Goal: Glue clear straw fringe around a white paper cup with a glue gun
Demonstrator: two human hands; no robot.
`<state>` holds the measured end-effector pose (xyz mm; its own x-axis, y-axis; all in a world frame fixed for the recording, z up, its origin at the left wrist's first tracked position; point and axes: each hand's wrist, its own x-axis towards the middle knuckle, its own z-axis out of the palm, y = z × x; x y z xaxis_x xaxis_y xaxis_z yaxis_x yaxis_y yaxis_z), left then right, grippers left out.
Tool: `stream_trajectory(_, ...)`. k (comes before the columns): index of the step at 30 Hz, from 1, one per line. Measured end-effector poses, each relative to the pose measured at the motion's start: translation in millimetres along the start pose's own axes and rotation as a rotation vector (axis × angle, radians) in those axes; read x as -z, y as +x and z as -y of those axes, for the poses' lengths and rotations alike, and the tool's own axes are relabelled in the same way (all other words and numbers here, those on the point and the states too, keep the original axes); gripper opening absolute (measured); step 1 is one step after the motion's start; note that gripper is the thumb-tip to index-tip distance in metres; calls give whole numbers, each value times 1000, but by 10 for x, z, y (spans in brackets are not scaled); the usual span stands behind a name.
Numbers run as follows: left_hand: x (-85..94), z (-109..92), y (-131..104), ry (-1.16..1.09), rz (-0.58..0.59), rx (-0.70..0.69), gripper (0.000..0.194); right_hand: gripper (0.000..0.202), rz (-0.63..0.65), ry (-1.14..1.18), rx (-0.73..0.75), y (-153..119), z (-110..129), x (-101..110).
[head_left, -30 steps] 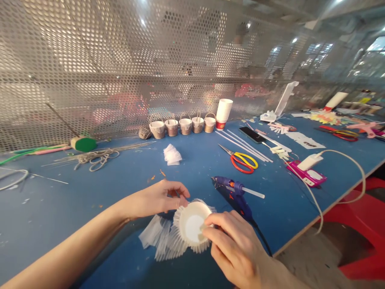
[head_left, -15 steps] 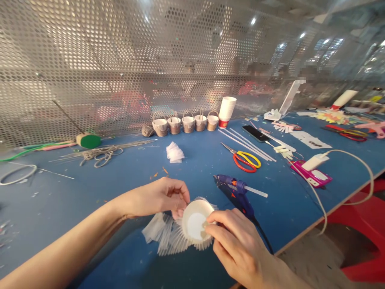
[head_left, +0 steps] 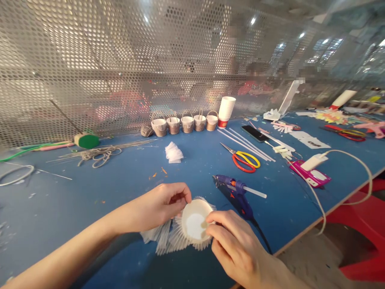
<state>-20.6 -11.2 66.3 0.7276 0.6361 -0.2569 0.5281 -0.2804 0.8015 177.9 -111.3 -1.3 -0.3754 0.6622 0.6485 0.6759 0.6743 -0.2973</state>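
A white paper cup [head_left: 196, 224] faces me with its open mouth, near the table's front. Pleated sheer white fabric [head_left: 168, 239] wraps its outside, and a loose length trails off to the left. My right hand [head_left: 237, 245] grips the cup's right wall, fingertips inside the rim. At the upper left of the rim, my left hand [head_left: 164, 204] is closed, thumb and fingers pinched at the fabric edge beside the cup. Just right of the cup lies a blue glue gun [head_left: 233, 186] with a clear glue stick in its back.
Scissors [head_left: 245, 160], a folded white fabric piece [head_left: 173, 153] and a phone [head_left: 255, 133] lie beyond my hands. Several small handled buckets [head_left: 187, 124] and stacked paper cups [head_left: 226, 110] stand along the perforated metal screen [head_left: 120, 72]. A magenta power strip [head_left: 313, 174] with a cable sits right.
My left hand has lowered slightly, its thumb and fingers closer together at the cup's rim. The cup and my right hand have stayed nearly in place.
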Motion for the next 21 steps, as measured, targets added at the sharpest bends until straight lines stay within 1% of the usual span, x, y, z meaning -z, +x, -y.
stream_trajectory(3, -130, 14, 0, 166, -161, -100, 16, 24, 6, 8, -9, 2, 1, -9)
stream_trajectory(5, -217, 35, 10, 212, -259, -150, 19, 25, 2, 11, -7, 10, 2, -6)
stream_trajectory(7, -272, 70, 30, 214, -348, -150, 18, 25, 7, 10, -5, 23, 3, 3)
stream_trajectory(9, -281, 111, 54, 178, -381, -101, 17, 26, 10, 2, -5, 35, 2, 17)
stream_trajectory(11, -251, 144, 76, 114, -329, -34, 22, 26, 12, -11, 4, 43, -2, 29)
stream_trajectory(15, -155, 128, 93, -23, -162, 45, 29, 26, 15, -20, 30, 46, -14, 35)
stream_trajectory(18, -116, 81, 93, -67, -72, 76, 29, 26, 14, -21, 29, 50, -13, 34)
stream_trajectory(21, -120, 88, 107, -89, -5, 90, 26, 26, -3, -22, 41, 60, -3, 41)
